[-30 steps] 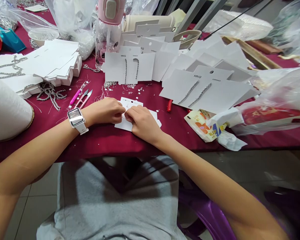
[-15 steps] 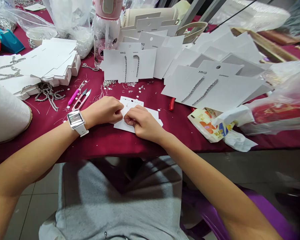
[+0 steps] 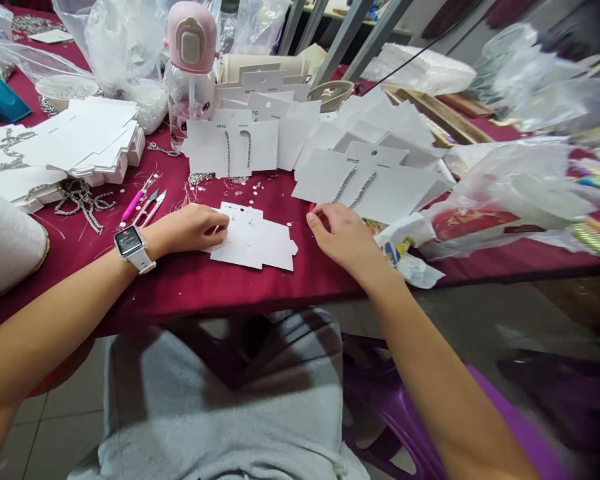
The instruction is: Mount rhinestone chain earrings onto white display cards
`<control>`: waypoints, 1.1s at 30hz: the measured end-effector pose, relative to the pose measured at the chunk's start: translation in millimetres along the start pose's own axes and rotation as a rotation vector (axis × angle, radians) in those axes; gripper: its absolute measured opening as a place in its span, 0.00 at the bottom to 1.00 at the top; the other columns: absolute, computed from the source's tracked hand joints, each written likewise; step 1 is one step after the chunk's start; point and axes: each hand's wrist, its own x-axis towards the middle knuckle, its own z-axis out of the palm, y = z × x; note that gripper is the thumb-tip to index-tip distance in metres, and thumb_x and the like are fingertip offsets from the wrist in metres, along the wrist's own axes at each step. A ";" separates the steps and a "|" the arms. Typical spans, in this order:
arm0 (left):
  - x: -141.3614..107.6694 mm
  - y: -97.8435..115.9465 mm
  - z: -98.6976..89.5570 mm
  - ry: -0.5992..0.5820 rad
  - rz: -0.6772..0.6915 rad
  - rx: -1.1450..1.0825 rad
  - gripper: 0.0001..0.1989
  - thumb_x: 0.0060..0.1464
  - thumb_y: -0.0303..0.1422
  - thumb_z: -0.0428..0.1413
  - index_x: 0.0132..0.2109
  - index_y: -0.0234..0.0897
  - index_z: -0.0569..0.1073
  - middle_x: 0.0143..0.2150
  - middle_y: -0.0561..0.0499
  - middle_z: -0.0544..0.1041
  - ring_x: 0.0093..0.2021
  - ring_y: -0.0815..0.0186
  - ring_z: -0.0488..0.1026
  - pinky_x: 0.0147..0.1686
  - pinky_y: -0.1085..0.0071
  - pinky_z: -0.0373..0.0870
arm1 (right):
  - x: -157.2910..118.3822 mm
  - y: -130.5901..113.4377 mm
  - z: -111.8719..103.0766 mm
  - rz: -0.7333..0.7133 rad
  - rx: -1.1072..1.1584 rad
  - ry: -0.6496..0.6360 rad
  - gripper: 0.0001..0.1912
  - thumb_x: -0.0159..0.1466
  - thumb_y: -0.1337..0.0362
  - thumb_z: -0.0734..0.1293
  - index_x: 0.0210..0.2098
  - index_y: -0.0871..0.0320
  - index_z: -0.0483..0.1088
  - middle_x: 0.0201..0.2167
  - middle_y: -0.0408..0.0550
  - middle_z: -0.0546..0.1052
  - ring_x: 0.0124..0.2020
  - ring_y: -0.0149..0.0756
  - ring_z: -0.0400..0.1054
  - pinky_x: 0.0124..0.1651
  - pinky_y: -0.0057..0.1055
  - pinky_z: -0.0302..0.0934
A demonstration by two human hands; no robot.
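Note:
My left hand, with a white watch on its wrist, has its curled fingers closed on the left edge of a white earring card. The card lies on the maroon cloth and shows small holes and two tiny posts near its top. To the right of the card, apart from it, is my right hand, thumb and fingers bent together. Whatever its fingertips hold, if anything, is too small to make out. A red handle shows right by those fingertips.
Upright cards with silver chain earrings lean behind, beside a pink-lidded bottle. Stacked white cards, silver chains, a pink tool and thread snips lie left. A large white spool stands at far left; crumpled wrappers lie right.
My right hand has left the card and moved right towards the red handle. My left hand stays at the card's left edge. The camera view has shifted, with things appearing further left.

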 end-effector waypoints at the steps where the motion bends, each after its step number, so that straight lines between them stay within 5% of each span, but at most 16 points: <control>1: -0.3 0.0 -0.7 -0.002 -0.003 0.003 0.10 0.55 0.29 0.48 0.27 0.34 0.67 0.23 0.53 0.66 0.23 0.72 0.59 0.24 0.76 0.54 | 0.9 8.7 0.6 0.043 -0.066 -0.006 0.13 0.64 0.58 0.53 0.34 0.56 0.65 0.37 0.55 0.71 0.42 0.45 0.63 0.46 0.42 0.56; 9: -1.8 -0.6 -4.9 -0.018 -0.037 0.003 0.11 0.57 0.32 0.46 0.31 0.34 0.70 0.26 0.51 0.70 0.25 0.72 0.64 0.27 0.76 0.57 | -2.5 29.9 1.4 0.059 -0.169 0.125 0.10 0.60 0.64 0.57 0.36 0.58 0.68 0.40 0.54 0.73 0.46 0.47 0.62 0.51 0.44 0.54; 16: -1.8 -3.6 -5.4 -0.055 -0.059 -0.005 0.11 0.58 0.35 0.45 0.34 0.35 0.68 0.29 0.51 0.72 0.27 0.70 0.66 0.29 0.75 0.58 | -26.7 64.6 -48.4 0.174 -0.139 0.679 0.12 0.57 0.68 0.56 0.37 0.56 0.67 0.40 0.56 0.73 0.44 0.46 0.63 0.50 0.44 0.54; 21: 0.7 1.0 -2.9 -0.049 -0.050 0.076 0.11 0.58 0.35 0.44 0.34 0.35 0.68 0.29 0.50 0.71 0.29 0.67 0.68 0.30 0.73 0.58 | -40.8 64.2 -39.9 0.008 -0.156 0.512 0.08 0.55 0.66 0.58 0.33 0.55 0.67 0.34 0.50 0.75 0.40 0.44 0.65 0.48 0.43 0.56; 27: 1.9 4.6 -0.4 -0.059 -0.042 0.190 0.12 0.58 0.33 0.44 0.34 0.34 0.69 0.27 0.49 0.71 0.28 0.66 0.68 0.30 0.72 0.59 | 19.4 4.9 -28.1 -0.200 0.055 0.392 0.12 0.57 0.69 0.58 0.40 0.55 0.66 0.37 0.48 0.74 0.41 0.39 0.67 0.50 0.40 0.57; 33: 3.6 8.4 -1.9 -0.147 -0.153 0.189 0.15 0.59 0.34 0.42 0.39 0.33 0.71 0.33 0.45 0.75 0.34 0.62 0.72 0.36 0.69 0.64 | 89.5 -127.2 4.2 -0.698 0.227 -0.015 0.15 0.57 0.75 0.61 0.40 0.54 0.70 0.43 0.39 0.75 0.46 0.32 0.65 0.54 0.32 0.55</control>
